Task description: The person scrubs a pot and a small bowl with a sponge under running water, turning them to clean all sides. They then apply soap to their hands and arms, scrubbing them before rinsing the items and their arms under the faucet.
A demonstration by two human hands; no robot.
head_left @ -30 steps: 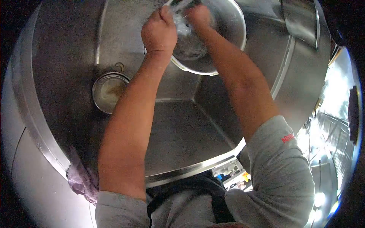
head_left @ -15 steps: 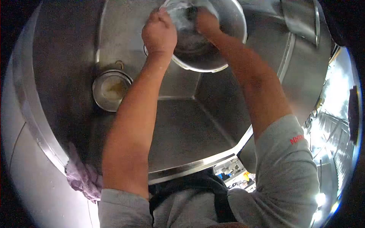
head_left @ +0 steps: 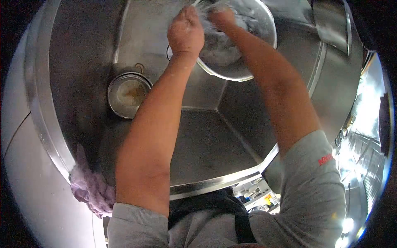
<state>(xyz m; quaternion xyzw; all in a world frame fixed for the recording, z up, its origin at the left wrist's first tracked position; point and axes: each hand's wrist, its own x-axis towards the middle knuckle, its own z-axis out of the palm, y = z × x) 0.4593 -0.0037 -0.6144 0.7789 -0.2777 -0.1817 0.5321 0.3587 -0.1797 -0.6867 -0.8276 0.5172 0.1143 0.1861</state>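
Note:
A large round metal pot stands in the steel sink at the top of the view, with stirred, splashing water inside. My left hand is closed at the pot's left rim; what its fingers grip is too small to make out. Inside the pot, my right hand is blurred among the splashes, and its fingers are hard to see. Lower left of the pot sits a small round metal pan with brownish residue and a ring-like handle, partly beside my left forearm.
The metal sink rim runs along the near side. A purplish cloth hangs over the left edge. At the upper right is a metal panel. Wire racks stand at the far right.
The pot, small pan and sink appear shifted slightly right in the view. My right hand has moved a little within the pot, and the water is more splashed about.

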